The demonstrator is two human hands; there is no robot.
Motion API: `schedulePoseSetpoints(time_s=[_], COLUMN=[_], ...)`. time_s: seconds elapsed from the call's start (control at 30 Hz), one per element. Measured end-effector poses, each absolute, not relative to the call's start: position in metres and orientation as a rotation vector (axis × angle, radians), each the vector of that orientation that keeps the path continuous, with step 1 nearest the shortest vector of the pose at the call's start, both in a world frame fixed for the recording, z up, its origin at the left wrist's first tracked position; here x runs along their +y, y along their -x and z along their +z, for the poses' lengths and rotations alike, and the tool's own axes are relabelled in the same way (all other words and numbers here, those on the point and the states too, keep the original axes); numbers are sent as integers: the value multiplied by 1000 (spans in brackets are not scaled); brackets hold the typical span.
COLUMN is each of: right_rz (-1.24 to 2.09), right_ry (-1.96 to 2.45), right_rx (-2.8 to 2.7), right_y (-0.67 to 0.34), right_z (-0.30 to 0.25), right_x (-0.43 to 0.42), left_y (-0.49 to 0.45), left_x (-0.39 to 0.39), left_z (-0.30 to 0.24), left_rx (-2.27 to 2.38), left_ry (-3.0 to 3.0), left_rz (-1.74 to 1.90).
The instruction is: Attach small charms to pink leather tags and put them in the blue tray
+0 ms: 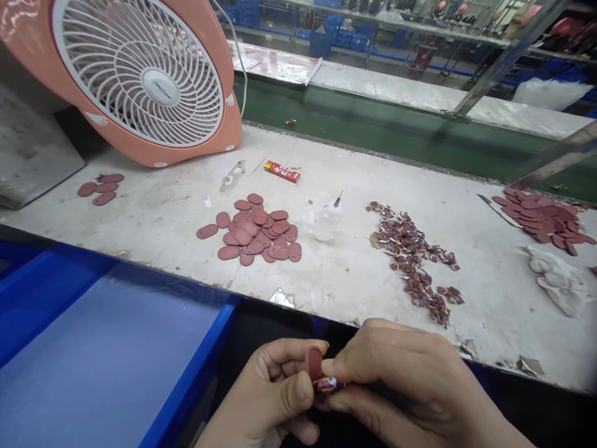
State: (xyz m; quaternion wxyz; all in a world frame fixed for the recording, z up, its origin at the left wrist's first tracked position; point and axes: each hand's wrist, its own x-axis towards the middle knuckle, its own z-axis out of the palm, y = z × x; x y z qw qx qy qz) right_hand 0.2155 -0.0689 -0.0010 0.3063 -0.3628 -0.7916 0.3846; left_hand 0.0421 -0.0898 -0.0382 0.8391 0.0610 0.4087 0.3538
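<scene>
– Checking hold: what is gripped?
– Left hand (275, 389), thumb and fingers closed, pinches an oval piece (314, 359); right hand (405, 379), likewise closed, pinches a knotted bundle (328, 384) against it, presumably for alignment. Both are on the near side of the bottle (326, 224).
– Edges, room?
– Desk (345, 280) edge runs between bottle and hands. Oval pile (254, 230) left of bottle, bundle pile (415, 255) right, gaps between, likely for easy reach.

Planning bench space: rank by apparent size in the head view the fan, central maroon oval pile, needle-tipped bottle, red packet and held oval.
1. Orange fan
2. Central maroon oval pile
3. Needle-tipped bottle
4. Red packet
Held maroon oval: not ranked; nearer the camera and partly hidden.
</scene>
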Motion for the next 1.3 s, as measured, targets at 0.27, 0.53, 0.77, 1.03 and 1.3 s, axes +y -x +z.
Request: schedulePoseSetpoints(time_s=[0.27,0.53,0.77,1.03,1.3], right_rz=[926,901,1007,1027,315], right_ry=[951,1078,1137,1118,985], right_rx=[-2072,-1983,-1968,-1988,-2070], right_y=[-214,-219,-211,-204,-189], right_z=[-4,-4,-7,-10,-36], right_x=[-72,-74,-71,-66,-66], left_y=[-37,-32,-36,-34,-27], left_x=[-91,-97,-91,-88,-87], left_z=[-53,-76,-72,-69,-62], left_rx=[698,424,436,554,1104], left_ry=[-81,85,60,-132,-402], left_rz=[735,746,768,741,1052])
